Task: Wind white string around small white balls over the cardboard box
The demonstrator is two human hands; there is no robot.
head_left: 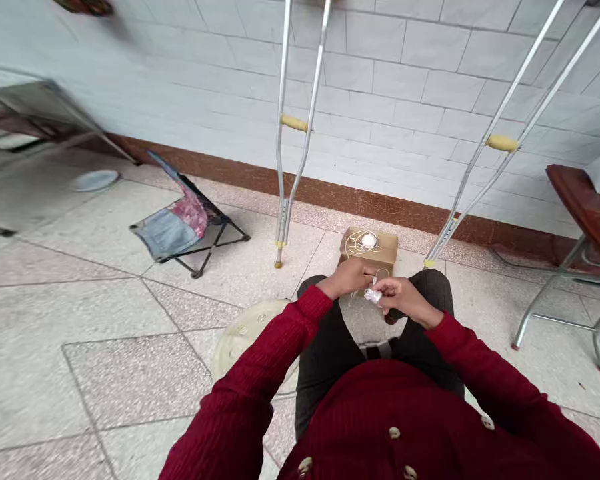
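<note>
In the head view, the two hands meet in front of the knees, and they are busy with a small white bundle [373, 296]. The right hand [405, 298] pinches the bundle with its thumb and fingers, with almost no gap. The left hand [351, 275] is just beside it, with its fingers bent in close to a thin white bit at the top. I cannot tell if those fingers grip that bit or only touch it, or how wide they are. The bundle looks shiny and bunched up, but it is too small to see what it is made of. Behind the hands is a brown box [389, 249] on the floor, near the wall. A round white ball [369, 241] sits there with loops of white string [353, 241] around it; I cannot tell if they are in the box or on top. The step in hand seems to be careful finger work on the bundle. I think the next move calls for a steady right pinch and small, gentle left fingers, so the thin bits do not get in a knot.
</note>
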